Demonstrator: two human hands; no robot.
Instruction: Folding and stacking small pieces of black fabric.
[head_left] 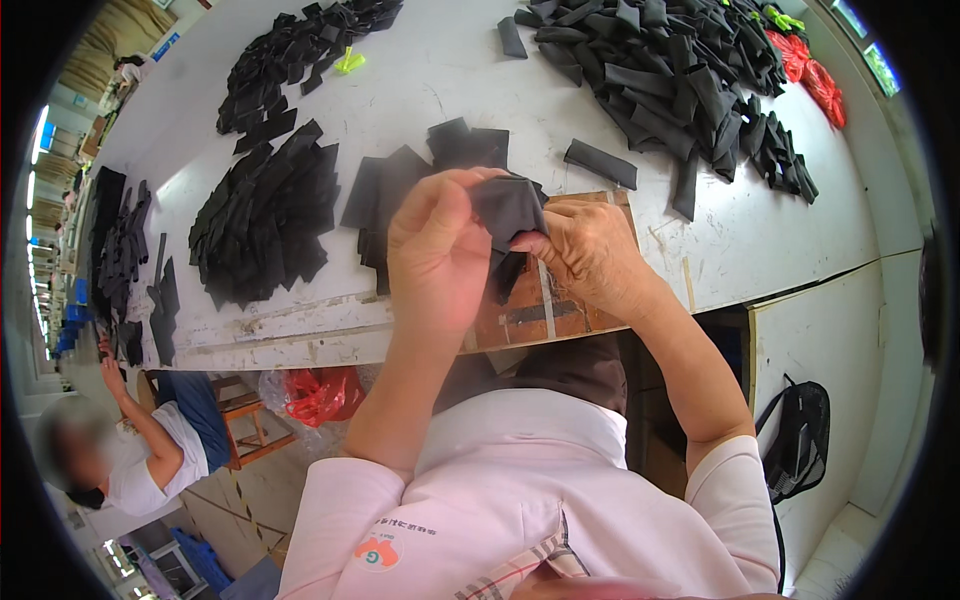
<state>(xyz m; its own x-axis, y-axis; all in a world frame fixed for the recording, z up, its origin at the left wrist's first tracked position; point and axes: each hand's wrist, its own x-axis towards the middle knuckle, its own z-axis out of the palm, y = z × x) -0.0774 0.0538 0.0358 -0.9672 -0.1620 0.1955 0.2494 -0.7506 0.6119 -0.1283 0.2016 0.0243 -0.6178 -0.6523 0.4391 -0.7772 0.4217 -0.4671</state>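
A small black fabric piece [508, 212] is held up between both hands above the near edge of a white worktable [420, 80]. My left hand [435, 250] pinches its left side with thumb and fingers. My right hand [590, 255] grips its lower right corner. Just behind the hands lies a fan of flat black fabric pieces [395, 185]. A brown wooden board [545, 310] sits on the table edge under the hands.
A black stack [265, 215] lies to the left, another pile [290, 60] far left, and a large heap of black strips [670, 70] at the back right. Red bags [810, 70] sit at the far right. Another person [150, 450] sits lower left. A black bag [800, 435] hangs at right.
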